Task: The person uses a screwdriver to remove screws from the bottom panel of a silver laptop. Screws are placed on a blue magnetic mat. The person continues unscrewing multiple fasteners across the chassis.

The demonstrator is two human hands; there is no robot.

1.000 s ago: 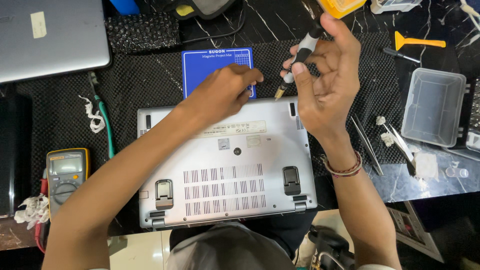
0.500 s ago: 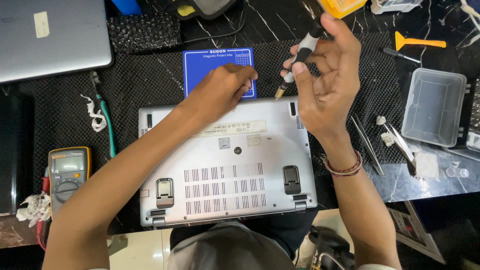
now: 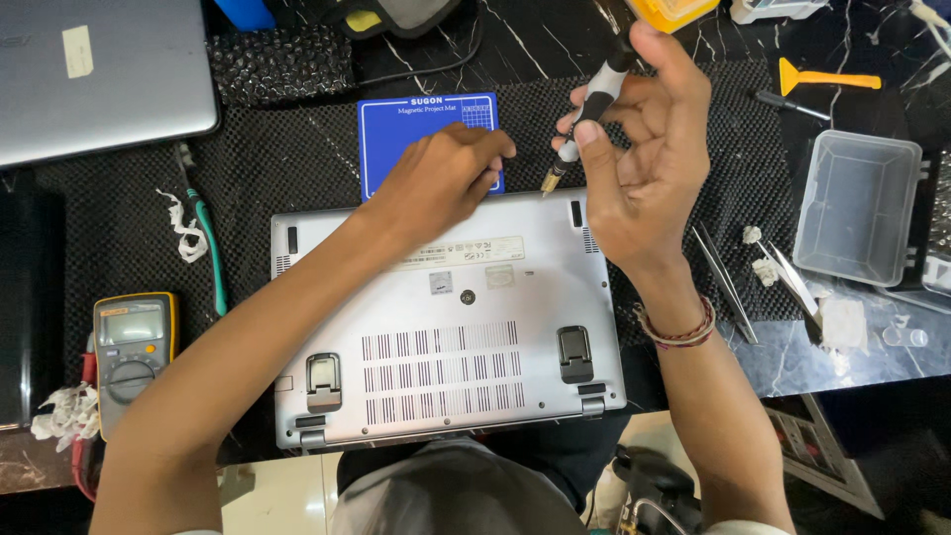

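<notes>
Now | right hand [image 3: 649,168] pinches screwdriver [image 3: 594,99], upper centre, tip just off laptop base [image 3: 446,327] | left hand [image 3: 436,183] curled on blue mat [image 3: 396,139], contents unclear | best: seat bit squarely, hold upright.

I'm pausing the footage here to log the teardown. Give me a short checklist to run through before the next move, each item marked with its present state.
1. Laptop lies underside up, flat on the mat: ok.
2. Right hand grips the screwdriver, tip pointing down just off the laptop's back edge: ok.
3. Left hand rests at the blue magnetic mat: ok.
4. Screw held in the left fingers: cannot tell.
5. Tweezers lie within reach right of the laptop: ok.
6. Clear plastic box stands open: ok.
</notes>
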